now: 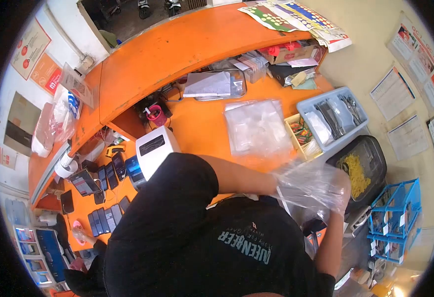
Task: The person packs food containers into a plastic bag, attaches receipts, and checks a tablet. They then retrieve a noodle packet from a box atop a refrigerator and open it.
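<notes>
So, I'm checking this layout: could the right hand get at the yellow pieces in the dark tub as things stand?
Probably yes: the right hand appears close to the dark tub, and nothing visible blocks its way to the yellow pieces, though the clear plastic at that hand may hamper picking.

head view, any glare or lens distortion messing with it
Head view: strong fisheye distortion, with the orange counter top bowed into an arc and the picture's corners black; head view: bright glare at the lower right edge; head view: streaky highlights on the crumpled clear plastic bag obscure detail there.
</notes>
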